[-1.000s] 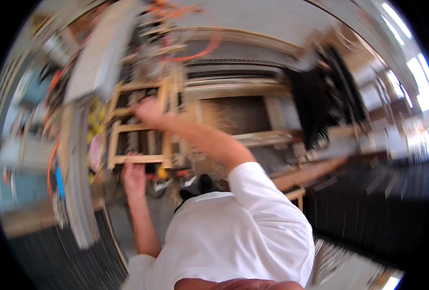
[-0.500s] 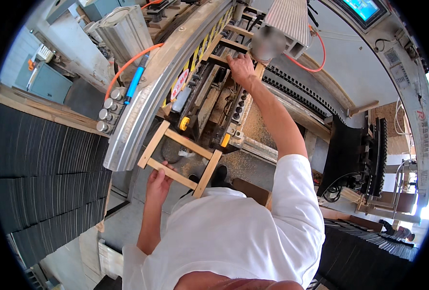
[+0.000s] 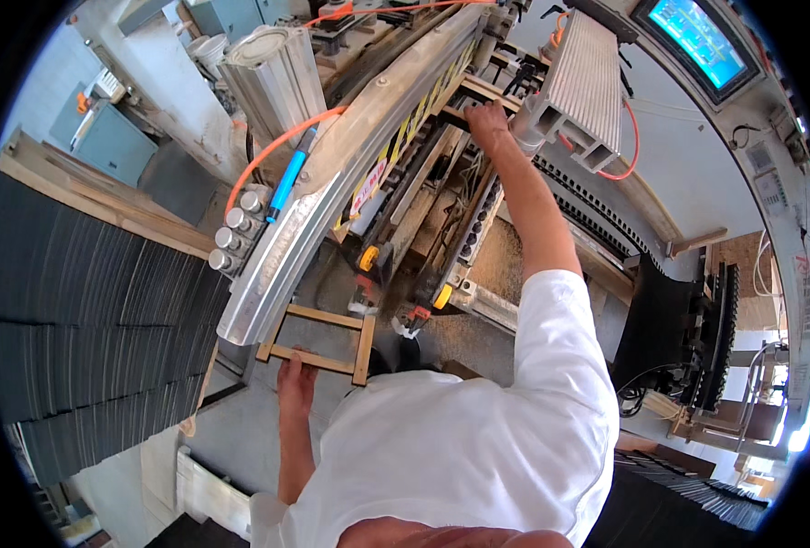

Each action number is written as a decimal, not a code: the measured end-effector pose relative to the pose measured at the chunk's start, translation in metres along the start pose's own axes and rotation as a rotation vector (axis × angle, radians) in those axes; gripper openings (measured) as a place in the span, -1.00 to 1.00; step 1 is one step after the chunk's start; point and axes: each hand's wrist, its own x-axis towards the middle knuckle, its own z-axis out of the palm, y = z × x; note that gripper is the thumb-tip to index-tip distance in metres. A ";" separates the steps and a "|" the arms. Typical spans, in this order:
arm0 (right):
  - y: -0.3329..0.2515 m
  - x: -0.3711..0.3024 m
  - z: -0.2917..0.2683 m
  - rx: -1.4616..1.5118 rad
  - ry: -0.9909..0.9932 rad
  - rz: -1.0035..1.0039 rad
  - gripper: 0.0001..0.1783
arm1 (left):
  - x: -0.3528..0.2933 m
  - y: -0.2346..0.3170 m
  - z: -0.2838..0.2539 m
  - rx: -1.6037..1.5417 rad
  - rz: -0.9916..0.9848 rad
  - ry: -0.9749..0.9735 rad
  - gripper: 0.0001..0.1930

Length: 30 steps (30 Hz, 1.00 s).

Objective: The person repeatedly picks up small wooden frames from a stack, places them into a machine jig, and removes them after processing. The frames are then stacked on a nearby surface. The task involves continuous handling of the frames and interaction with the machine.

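Observation:
My left hand [image 3: 296, 387] pinches the near rail of a small rectangular wooden frame [image 3: 366, 350], holding it low in front of my body, with my thumb on top of the rail. My right arm stretches forward into the machine. There my right hand [image 3: 489, 123] has its fingers curled over the near part of a second wooden frame [image 3: 492, 89], lying across the machine's rails; the fingertips are partly hidden. Just right of that hand stands a ribbed metal column [image 3: 577, 87].
A rounded metal beam [image 3: 273, 247] with a blue pen-like tool [image 3: 291, 183] and an orange hose [image 3: 263, 157] runs along the left. Dark stacked panels [image 3: 85, 320] stand further left. A lit screen [image 3: 697, 46] hangs upper right. Yellow knobs [image 3: 368, 258] top the rail ends.
The wooden frame in my left hand has dropped lower and flattened in view. My right hand stays at the frame in the machine. The whole view has shifted a little.

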 end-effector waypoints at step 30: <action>0.020 0.011 -0.051 0.437 -0.203 -0.021 -0.57 | 0.008 -0.072 0.036 0.140 0.028 0.247 -0.54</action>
